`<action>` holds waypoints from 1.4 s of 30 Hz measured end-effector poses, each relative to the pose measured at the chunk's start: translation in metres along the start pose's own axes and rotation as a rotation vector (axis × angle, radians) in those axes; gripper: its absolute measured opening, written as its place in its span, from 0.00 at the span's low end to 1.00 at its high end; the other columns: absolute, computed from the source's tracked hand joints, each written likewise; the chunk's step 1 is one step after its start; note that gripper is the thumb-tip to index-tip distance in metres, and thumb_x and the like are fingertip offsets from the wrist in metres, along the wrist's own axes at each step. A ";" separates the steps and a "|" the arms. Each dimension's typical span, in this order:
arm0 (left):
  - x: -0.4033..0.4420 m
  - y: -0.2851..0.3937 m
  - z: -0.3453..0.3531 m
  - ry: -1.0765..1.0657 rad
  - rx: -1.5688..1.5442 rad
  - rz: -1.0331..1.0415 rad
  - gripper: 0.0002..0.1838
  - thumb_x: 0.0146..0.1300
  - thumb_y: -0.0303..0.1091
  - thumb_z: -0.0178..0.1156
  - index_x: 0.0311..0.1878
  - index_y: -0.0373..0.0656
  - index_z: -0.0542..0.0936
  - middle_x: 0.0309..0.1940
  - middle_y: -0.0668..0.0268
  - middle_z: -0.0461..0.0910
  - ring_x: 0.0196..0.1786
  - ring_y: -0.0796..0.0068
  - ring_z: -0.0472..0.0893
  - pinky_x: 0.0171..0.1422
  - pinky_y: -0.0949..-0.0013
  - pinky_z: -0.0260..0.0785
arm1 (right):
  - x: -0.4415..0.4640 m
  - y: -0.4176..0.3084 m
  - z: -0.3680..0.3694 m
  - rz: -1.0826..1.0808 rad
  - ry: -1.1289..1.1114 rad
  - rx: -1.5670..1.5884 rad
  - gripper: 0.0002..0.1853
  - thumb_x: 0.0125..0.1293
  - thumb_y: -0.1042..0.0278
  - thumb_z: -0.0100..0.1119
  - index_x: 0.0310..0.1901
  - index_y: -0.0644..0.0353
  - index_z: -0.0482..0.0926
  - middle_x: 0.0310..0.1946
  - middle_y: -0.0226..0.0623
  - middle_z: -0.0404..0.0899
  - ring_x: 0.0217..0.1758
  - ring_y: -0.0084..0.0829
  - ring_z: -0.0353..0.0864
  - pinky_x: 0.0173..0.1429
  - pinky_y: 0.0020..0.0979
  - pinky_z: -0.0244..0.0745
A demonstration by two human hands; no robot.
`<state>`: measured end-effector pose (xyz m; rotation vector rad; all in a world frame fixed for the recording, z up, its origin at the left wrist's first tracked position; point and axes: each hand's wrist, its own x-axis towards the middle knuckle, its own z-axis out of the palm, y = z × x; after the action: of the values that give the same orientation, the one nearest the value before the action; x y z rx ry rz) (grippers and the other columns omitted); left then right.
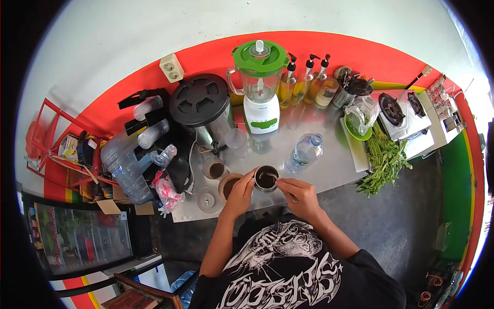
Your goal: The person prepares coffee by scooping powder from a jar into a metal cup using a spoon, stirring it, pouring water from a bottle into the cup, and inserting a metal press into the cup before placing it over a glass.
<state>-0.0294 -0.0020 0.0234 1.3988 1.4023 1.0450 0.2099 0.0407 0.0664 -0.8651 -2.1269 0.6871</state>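
- Your left hand (242,196) has its fingers closed on the left side of a small cup (266,190) with dark contents. The cup is roughly upright, its open mouth facing up toward you, near the front edge of a metal counter (334,167).
- Your right hand (301,195) pinches what looks like a spoon (294,198) between thumb and fingers. The spoon runs slantwise, its inner end reaching over the cup's right rim into the dark contents, its other end showing below your fingers.
- The cup sits between your two hands: to the right of your left fingers, to the left of your right fingertips. Both hands are close to it; the left one grips it, while the right one is at its rim.
- Just beside your left hand, and partly hidden by it, is a bowl (221,188) of brown contents.
- Further left are a clear cup (206,166) with something brown inside and a clear round container (208,201).
- Beyond your right hand, a plastic bottle (303,153) stands uncapped. A blender (262,113) with a green lid stands behind the cup, near the wall.
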 end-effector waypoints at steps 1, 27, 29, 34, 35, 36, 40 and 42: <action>0.001 0.000 0.000 -0.003 0.001 0.002 0.25 0.89 0.33 0.46 0.81 0.35 0.73 0.73 0.47 0.82 0.77 0.55 0.80 0.83 0.59 0.66 | 0.000 0.001 0.002 -0.004 0.005 -0.012 0.17 0.61 0.84 0.71 0.52 0.63 0.91 0.55 0.45 0.93 0.49 0.49 0.95 0.51 0.42 0.90; 0.066 -0.014 -0.021 -0.226 -0.151 -0.065 0.15 0.89 0.30 0.47 0.60 0.37 0.84 0.56 0.64 0.87 0.62 0.72 0.84 0.73 0.67 0.71 | 0.004 0.003 0.004 -0.017 -0.104 -0.042 0.23 0.56 0.82 0.73 0.56 0.56 0.91 0.59 0.41 0.92 0.49 0.49 0.93 0.49 0.43 0.89; 0.073 -0.013 -0.023 -0.255 -0.135 -0.077 0.15 0.89 0.30 0.47 0.60 0.37 0.84 0.56 0.65 0.87 0.62 0.72 0.84 0.74 0.67 0.71 | 0.004 0.001 0.006 -0.019 -0.123 -0.059 0.22 0.57 0.83 0.73 0.55 0.56 0.91 0.58 0.40 0.92 0.49 0.49 0.93 0.49 0.43 0.89; 0.080 -0.008 -0.032 -0.322 -0.145 -0.106 0.14 0.88 0.29 0.49 0.61 0.37 0.84 0.58 0.66 0.88 0.62 0.73 0.84 0.75 0.66 0.71 | 0.002 -0.002 0.004 -0.092 -0.145 0.038 0.21 0.59 0.84 0.71 0.54 0.58 0.91 0.56 0.41 0.92 0.50 0.49 0.93 0.51 0.42 0.89; 0.081 -0.008 -0.034 -0.322 -0.129 -0.104 0.14 0.88 0.30 0.50 0.62 0.37 0.83 0.57 0.64 0.88 0.63 0.72 0.84 0.74 0.66 0.72 | 0.003 -0.002 0.003 -0.090 -0.143 0.038 0.21 0.59 0.84 0.71 0.54 0.58 0.91 0.56 0.41 0.92 0.50 0.49 0.93 0.51 0.42 0.89; 0.081 -0.007 -0.034 -0.323 -0.113 -0.102 0.13 0.88 0.30 0.51 0.64 0.38 0.83 0.57 0.63 0.88 0.63 0.72 0.84 0.73 0.66 0.73 | 0.003 -0.002 0.001 -0.059 -0.106 0.022 0.21 0.59 0.83 0.70 0.54 0.57 0.91 0.56 0.40 0.92 0.49 0.49 0.93 0.49 0.44 0.89; 0.057 -0.012 -0.034 0.002 -0.104 0.058 0.17 0.85 0.28 0.55 0.71 0.39 0.79 0.66 0.58 0.84 0.70 0.66 0.83 0.77 0.63 0.71 | 0.006 -0.008 0.001 -0.003 -0.020 -0.016 0.20 0.60 0.84 0.71 0.54 0.59 0.91 0.57 0.41 0.92 0.50 0.47 0.94 0.50 0.41 0.89; 0.034 -0.029 -0.041 0.087 -0.059 0.051 0.22 0.79 0.29 0.64 0.73 0.39 0.77 0.70 0.57 0.82 0.72 0.63 0.82 0.79 0.60 0.69 | 0.008 -0.008 0.005 0.021 -0.024 -0.024 0.20 0.60 0.83 0.71 0.55 0.58 0.91 0.57 0.41 0.92 0.50 0.47 0.94 0.50 0.42 0.89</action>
<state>-0.0767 0.0319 0.0057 1.3667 1.3924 1.1836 0.1987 0.0407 0.0720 -0.8974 -2.1542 0.6864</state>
